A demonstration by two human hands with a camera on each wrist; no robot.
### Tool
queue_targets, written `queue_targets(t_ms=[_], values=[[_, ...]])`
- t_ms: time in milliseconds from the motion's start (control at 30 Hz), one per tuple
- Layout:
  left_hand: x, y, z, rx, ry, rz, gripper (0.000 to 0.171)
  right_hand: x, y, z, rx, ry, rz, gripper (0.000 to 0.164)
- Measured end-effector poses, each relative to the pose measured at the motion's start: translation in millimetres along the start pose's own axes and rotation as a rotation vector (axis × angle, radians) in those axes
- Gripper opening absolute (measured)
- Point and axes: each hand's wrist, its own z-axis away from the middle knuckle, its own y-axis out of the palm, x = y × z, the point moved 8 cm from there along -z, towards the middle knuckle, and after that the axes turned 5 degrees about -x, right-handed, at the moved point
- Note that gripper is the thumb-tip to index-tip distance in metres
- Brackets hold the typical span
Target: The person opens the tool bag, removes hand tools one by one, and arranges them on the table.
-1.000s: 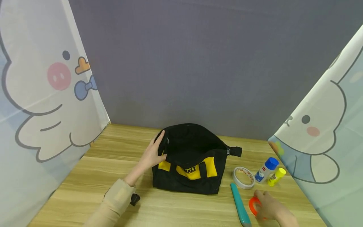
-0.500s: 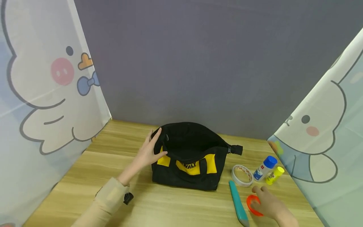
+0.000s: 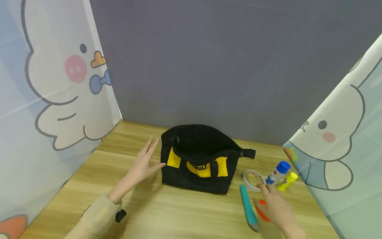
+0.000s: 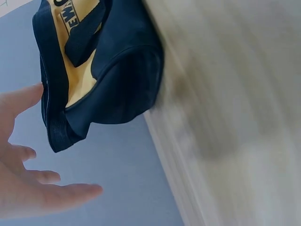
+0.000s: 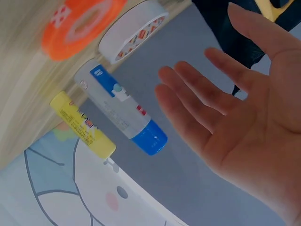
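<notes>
A black and yellow tool bag [image 3: 194, 184] stands on the table with its top unzipped and its mouth gaping. My left hand [image 3: 139, 169] is at the bag's left end, fingers spread, holding nothing; the thumb tip is at the bag's side, and whether it touches I cannot tell. My right hand [image 3: 276, 207] hovers over an orange tape roll [image 5: 55, 42], partly hiding it in the head view. In the right wrist view its fingers are extended and the palm is bare. Left of that hand lies a long teal tool [image 3: 248, 209] with a grey end.
Beyond the right hand are a white tape roll [image 3: 248, 186], a white glue bottle [image 3: 277, 173] with a blue cap, and a yellow glue stick [image 3: 287, 181]. A grey curtain [image 3: 203, 66] closes the back, with cartoon-printed cloths at both sides.
My left hand has let go of the bag's opening and drawn away to the left. The right hand has moved slightly forward and left over the orange tape roll. The head view has shifted.
</notes>
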Motion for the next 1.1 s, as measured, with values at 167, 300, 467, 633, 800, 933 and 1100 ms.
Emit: queue_targets(t_ms=[167, 300, 467, 633, 800, 933, 1100], values=[[5.9, -9.2, 11.1, -0.023, -0.005, -0.082, 0.098, 11.8, -4.5, -9.6, -0.111, -0.04, -0.02, 0.059], [13.2, -13.4, 19.4, -0.028, -0.036, -0.155, 0.103, 18.4, 0.0, -22.5, -0.137, -0.056, -0.05, 0.073], [24.8, -11.5, 27.8, -0.019, -0.061, -0.224, 0.114, 19.8, 11.8, -37.9, -0.099, -0.017, -0.067, 0.082], [31.8, -4.8, 34.5, -0.022, -0.063, -0.325, 0.111, 13.1, 22.5, -44.3, -0.047, 0.055, -0.07, 0.081], [31.1, 1.6, 42.5, -0.003, -0.067, -0.451, 0.099, 9.1, 29.3, -42.5, -0.025, 0.087, -0.054, 0.081], [32.3, 5.8, 49.3, 0.027, -0.086, -0.463, 0.093, 8.4, 30.2, -38.4, -0.026, 0.092, -0.042, 0.081], [33.7, 6.6, 53.3, 0.028, -0.099, -0.446, 0.093, 9.8, 29.2, -35.3, -0.024, 0.092, -0.043, 0.081]])
